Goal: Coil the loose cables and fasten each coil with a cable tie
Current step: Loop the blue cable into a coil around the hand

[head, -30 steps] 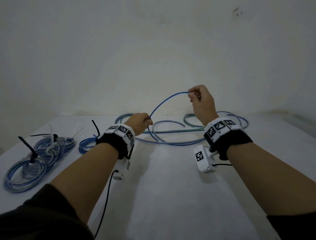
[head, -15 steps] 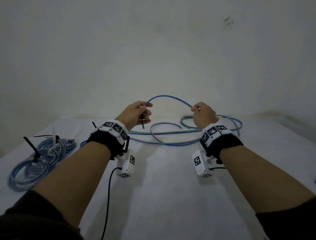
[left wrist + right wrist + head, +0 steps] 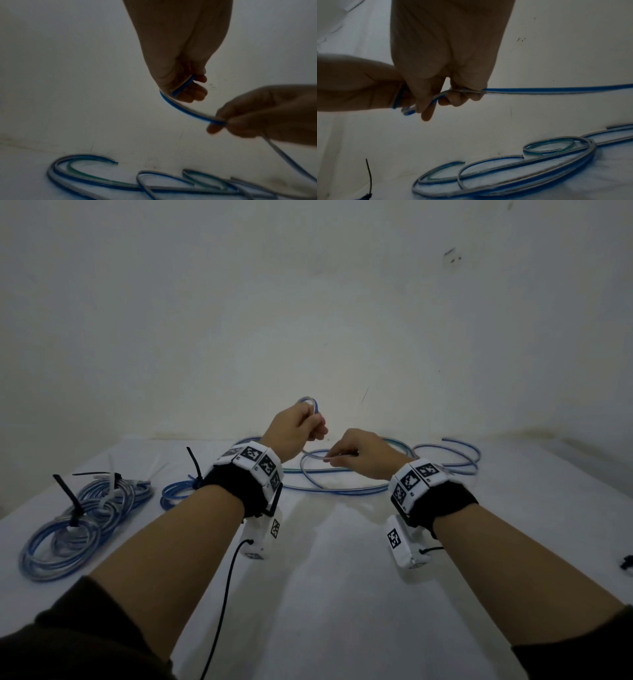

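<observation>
A loose blue-and-clear cable (image 3: 342,491) lies in wide curves at the back of the white table (image 3: 325,577). My left hand (image 3: 301,429) is raised above it and grips the cable's end (image 3: 183,86), with a small loop (image 3: 310,402) sticking up over the fingers. My right hand (image 3: 356,457), close to the right and a little lower, pinches the same cable (image 3: 539,90) a short way along. The stretch between the hands (image 3: 185,111) is a short arc. The rest of the cable (image 3: 513,173) trails over the table.
On the left lie tied blue coils: a large one (image 3: 68,529) with black (image 3: 66,494) and white ties, and a smaller one (image 3: 181,494) with a black tie (image 3: 195,467). A wall stands just behind the table. A small dark object (image 3: 627,563) sits at the right edge.
My hands have come close together. The left hand rose and bent the cable end into a small loop; the right hand dropped and slid nearer along the cable, shrinking the arc.
</observation>
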